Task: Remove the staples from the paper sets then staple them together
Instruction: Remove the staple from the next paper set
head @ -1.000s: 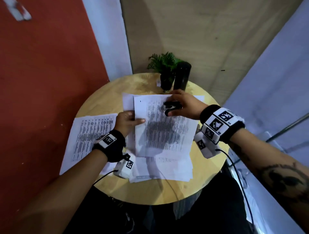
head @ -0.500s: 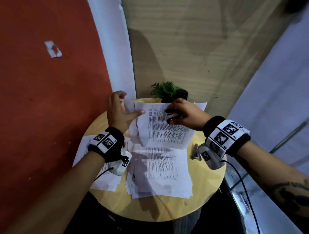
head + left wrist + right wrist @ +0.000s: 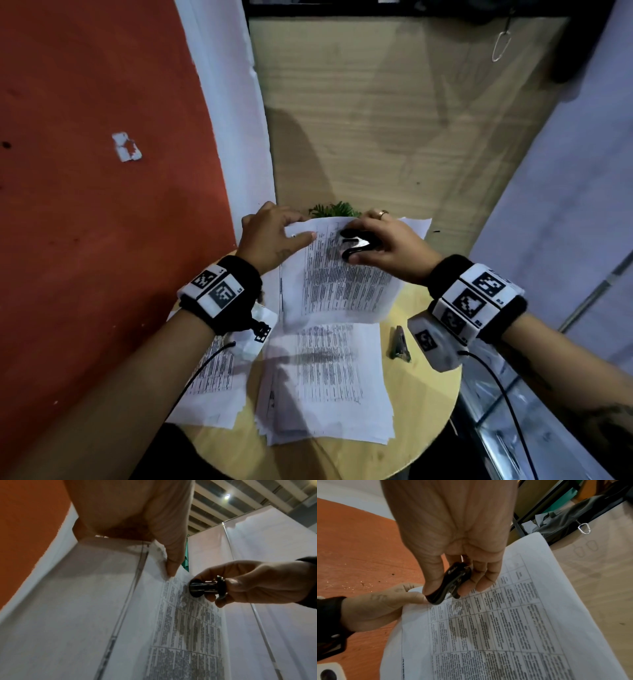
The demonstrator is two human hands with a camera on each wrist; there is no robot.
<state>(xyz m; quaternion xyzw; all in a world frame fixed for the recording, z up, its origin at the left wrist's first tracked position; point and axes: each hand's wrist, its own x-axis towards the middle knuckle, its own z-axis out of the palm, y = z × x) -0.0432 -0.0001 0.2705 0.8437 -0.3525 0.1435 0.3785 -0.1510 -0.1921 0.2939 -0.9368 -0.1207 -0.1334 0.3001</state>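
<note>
Left hand [image 3: 270, 236] up off the bench [image 3: 424, 387], back facing up, thumb and fingers pinching the top left corner of a paper set [image 3: 339, 281]. Right hand [image 3: 387, 246] at 3 o'clock from it, fingers curled round a black staple remover [image 3: 358, 244], thumb on one wing, fingers on the other. Remover tip close to the pinched corner; touching the paper or not, cannot tell. Paper set lifted and tilted, top edge high, bottom edge hanging down over a paper pile [image 3: 325, 383] flat on the bench. More sheets [image 3: 212, 387] at 9 o'clock from the pile. Stapler [image 3: 399, 344] lying at 3 o'clock from the pile, under the right wrist. Small green plant [image 3: 334, 209] at 12 o'clock, behind the held paper.
</note>
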